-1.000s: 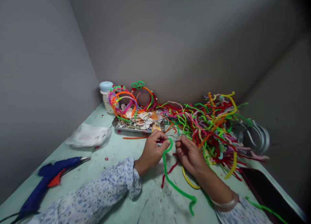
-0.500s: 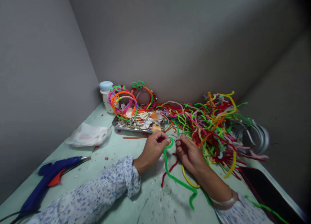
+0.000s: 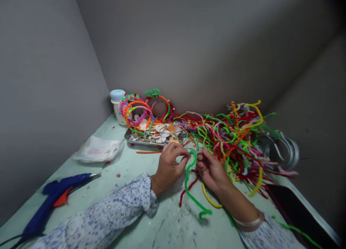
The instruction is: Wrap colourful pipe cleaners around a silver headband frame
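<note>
A bright green pipe cleaner [image 3: 188,186] hangs in a wavy line between my hands, its lower end bent into a hook above the table. My left hand [image 3: 171,167] pinches at its curled upper end with thumb and forefinger. Opposite, my right hand [image 3: 212,169] is closed, thumb on forefinger, around the end of a thin silvery band [image 3: 199,151]; most of that band is hidden by the hands. The green curl lies right beside the band's end. Beneath the hands are a red pipe cleaner [image 3: 186,193] and a yellow pipe cleaner [image 3: 209,198].
Behind my hands stands a metal tray [image 3: 146,144] of shells, with decorated headbands [image 3: 137,106] on it. A tangled pipe cleaner heap [image 3: 229,137] and bare metal headbands [image 3: 290,151] lie right. Leftward are a blue glue gun [image 3: 61,189], plastic bag [image 3: 98,150] and lidded bottle [image 3: 118,106]. A phone [image 3: 294,213] lies front right.
The green pipe cleaner's top has shifted slightly right, and its tail has swung left and up. My left hand has turned, its fingers now arched over the thumb. My right hand stays nearly still.
</note>
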Available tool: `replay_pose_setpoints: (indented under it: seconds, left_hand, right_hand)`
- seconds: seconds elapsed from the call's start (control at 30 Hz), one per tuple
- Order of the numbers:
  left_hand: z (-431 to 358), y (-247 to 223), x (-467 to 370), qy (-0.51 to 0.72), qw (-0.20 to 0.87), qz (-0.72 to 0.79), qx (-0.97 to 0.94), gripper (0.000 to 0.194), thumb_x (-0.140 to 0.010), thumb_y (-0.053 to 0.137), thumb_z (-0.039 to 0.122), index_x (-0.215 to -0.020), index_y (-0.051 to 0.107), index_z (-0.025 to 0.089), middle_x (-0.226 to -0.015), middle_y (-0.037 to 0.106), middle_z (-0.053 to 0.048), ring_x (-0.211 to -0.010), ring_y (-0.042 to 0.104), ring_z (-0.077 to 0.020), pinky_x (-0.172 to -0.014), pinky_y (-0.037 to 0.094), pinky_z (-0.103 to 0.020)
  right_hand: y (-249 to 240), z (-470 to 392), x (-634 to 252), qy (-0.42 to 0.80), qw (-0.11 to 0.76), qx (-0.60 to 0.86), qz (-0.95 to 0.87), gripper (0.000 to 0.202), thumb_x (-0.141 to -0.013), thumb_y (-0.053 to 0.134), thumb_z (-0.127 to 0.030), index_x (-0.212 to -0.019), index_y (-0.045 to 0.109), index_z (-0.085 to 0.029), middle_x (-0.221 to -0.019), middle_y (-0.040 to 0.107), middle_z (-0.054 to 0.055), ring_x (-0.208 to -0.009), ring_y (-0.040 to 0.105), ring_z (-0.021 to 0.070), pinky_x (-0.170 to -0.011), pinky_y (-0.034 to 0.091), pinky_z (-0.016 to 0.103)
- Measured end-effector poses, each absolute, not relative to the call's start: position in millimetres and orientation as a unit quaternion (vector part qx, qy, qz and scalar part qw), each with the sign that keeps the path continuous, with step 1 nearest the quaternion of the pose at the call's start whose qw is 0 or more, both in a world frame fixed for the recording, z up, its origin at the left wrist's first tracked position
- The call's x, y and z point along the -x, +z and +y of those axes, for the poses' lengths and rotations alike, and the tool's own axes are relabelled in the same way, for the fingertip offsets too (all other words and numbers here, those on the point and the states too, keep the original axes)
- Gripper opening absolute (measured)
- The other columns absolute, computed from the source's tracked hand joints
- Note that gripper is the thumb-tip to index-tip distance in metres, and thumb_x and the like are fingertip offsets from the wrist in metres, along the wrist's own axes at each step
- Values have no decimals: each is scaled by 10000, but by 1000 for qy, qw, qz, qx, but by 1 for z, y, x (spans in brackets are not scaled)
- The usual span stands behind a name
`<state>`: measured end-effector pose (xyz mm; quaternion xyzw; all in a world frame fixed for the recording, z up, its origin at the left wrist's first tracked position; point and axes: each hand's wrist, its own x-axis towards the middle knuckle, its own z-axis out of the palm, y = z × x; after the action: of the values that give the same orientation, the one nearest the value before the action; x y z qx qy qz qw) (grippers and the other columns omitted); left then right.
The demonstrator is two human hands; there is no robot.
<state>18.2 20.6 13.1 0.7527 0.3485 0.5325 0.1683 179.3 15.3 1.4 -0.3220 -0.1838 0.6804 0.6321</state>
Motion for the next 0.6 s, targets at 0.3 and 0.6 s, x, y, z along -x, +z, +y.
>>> replay_pose_setpoints:
  seconds: [0.3, 0.6]
  left_hand:
    - [23, 9, -16, 543, 120, 321, -767, 80, -857, 657, 173, -872, 724, 213, -848, 653, -50, -836, 593, -182, -769, 473, -341]
    - [23, 8, -15, 537, 121, 339, -763, 119, -860, 667, 220, -946, 748, 233, -860, 679, -54, -841, 600, -183, -774, 477, -341]
  right_hand:
    - [3, 15, -178, 687, 624, 320, -189, 304, -581, 903, -318, -689, 672, -152, -546, 631, -33, -426, 507, 37, -399, 444, 103]
    - [5, 13, -177, 685, 626, 325, -184, 310, -567, 911, -311, -680, 673, -148, -540, 631, -26, -427, 519, 40, -404, 448, 103]
